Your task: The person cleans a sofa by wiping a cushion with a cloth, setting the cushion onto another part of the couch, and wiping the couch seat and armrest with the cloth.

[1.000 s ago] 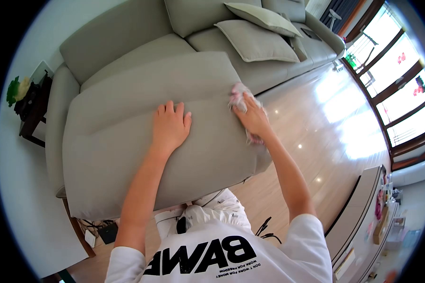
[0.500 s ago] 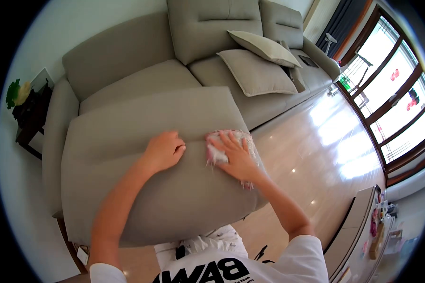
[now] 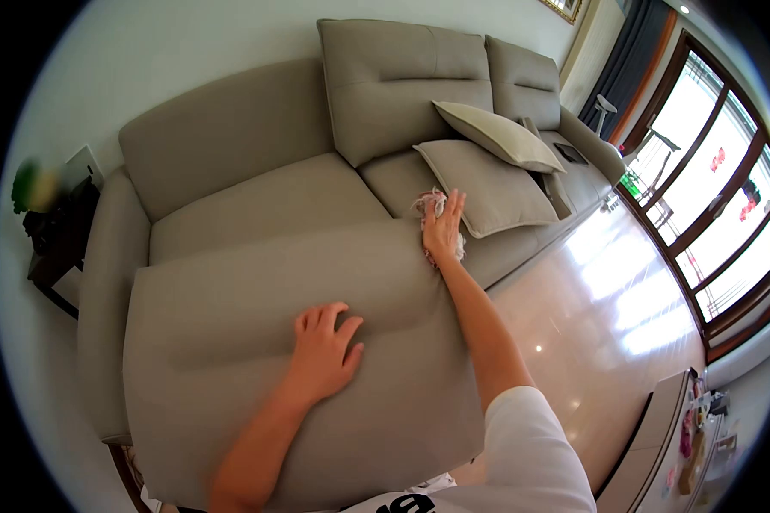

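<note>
A large grey-beige cushion (image 3: 231,299) lies at the front of the sofa (image 3: 257,188), close to me. My left hand (image 3: 325,350) rests on its top, palm down, with the fingers apart and nothing in them. At the cushion's far right corner, my right hand (image 3: 443,229) presses on a pink and white fringed cloth (image 3: 430,202). Parts of the cloth stick out on both sides of that hand. Just right of it is a square beige pillow (image 3: 488,188).
A second pillow (image 3: 500,137) leans on the first. A dark flat object (image 3: 571,153) lies on the far seat. Left stands a dark side table (image 3: 64,235) with a plant. A low cabinet (image 3: 659,419) holding several items is at the lower right.
My right hand and the cloth have moved forward to the cushion's far right corner. My left hand has loosened from a curled shape and spread its fingers. The view has tilted up.
</note>
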`<state>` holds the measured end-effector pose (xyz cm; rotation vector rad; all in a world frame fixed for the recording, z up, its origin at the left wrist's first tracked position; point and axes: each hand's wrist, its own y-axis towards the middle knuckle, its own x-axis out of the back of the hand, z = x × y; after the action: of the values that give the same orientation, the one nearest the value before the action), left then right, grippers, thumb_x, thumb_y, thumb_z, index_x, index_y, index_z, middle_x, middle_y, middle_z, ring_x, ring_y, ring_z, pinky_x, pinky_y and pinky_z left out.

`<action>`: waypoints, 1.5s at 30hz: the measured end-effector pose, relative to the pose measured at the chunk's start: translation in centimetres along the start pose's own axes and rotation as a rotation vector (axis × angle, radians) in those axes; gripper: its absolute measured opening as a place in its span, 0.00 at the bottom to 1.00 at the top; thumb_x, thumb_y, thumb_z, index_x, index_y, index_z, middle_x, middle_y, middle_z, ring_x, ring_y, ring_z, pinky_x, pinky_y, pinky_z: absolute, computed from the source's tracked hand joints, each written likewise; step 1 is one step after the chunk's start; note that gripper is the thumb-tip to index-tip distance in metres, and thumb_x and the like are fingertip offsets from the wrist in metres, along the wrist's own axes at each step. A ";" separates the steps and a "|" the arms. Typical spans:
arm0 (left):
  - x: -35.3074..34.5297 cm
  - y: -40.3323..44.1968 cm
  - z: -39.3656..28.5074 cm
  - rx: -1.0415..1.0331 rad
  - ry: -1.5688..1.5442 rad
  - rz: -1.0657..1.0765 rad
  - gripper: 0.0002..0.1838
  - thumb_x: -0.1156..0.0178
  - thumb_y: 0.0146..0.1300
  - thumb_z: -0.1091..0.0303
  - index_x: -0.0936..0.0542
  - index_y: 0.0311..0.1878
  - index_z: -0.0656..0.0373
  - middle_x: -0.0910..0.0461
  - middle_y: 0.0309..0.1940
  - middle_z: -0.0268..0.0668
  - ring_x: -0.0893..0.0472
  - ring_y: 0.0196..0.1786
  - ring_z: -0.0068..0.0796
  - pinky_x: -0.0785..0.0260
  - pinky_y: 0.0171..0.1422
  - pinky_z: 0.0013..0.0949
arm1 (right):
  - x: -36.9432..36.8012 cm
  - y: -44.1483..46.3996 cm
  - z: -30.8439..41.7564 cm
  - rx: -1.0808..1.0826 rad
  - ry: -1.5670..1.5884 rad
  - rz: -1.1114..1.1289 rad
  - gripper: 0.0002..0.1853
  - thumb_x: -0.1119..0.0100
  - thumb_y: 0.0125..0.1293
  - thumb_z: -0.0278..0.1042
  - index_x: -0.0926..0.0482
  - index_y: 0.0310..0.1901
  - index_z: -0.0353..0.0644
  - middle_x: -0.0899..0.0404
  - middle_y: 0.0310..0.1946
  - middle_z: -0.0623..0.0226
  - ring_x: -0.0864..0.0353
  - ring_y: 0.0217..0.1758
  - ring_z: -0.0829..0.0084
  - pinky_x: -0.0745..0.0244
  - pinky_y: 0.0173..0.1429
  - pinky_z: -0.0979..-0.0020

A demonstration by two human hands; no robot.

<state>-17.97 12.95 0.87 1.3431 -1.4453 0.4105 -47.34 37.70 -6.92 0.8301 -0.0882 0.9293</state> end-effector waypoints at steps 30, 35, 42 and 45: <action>0.1 0.7 0.1 0.042 -0.041 -0.023 0.18 0.33 0.63 0.64 0.21 0.56 0.54 0.27 0.58 0.42 0.28 0.63 0.45 0.43 0.73 0.51 | -1.5 1.5 4.0 -0.135 -0.616 0.817 0.45 0.72 0.73 0.77 0.14 0.57 0.46 0.17 0.57 0.48 0.16 0.58 0.50 0.28 0.68 0.54; -0.1 0.7 0.3 0.055 -0.097 -0.048 0.18 0.33 0.61 0.65 0.21 0.54 0.55 0.27 0.56 0.42 0.28 0.63 0.45 0.43 0.71 0.50 | -4.2 -4.1 17.4 0.218 -0.394 1.158 0.47 0.77 0.77 0.71 0.19 0.63 0.33 0.18 0.61 0.45 0.20 0.65 0.42 0.34 0.75 0.48; -0.7 0.1 2.4 0.050 -0.238 -0.289 0.07 0.36 0.59 0.73 0.19 0.41 0.60 0.21 0.41 0.41 0.22 0.48 0.45 0.33 0.55 0.46 | -10.4 -10.9 25.5 0.436 -0.088 1.372 0.43 0.71 0.77 0.70 0.30 0.74 0.39 0.37 0.79 0.54 0.36 0.79 0.45 0.44 0.81 0.46; -0.2 -0.4 2.5 0.067 -0.245 -0.406 0.03 0.38 0.61 0.77 0.19 0.38 0.61 0.19 0.36 0.41 0.20 0.43 0.46 0.31 0.49 0.45 | -7.8 -9.6 23.1 0.653 -0.244 1.297 0.38 0.69 0.80 0.67 0.34 0.77 0.49 0.41 0.81 0.57 0.36 0.79 0.47 0.44 0.79 0.42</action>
<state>-18.80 10.94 -0.38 1.7420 -1.3163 0.0296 -38.83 13.96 0.21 1.5280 -0.6111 2.1288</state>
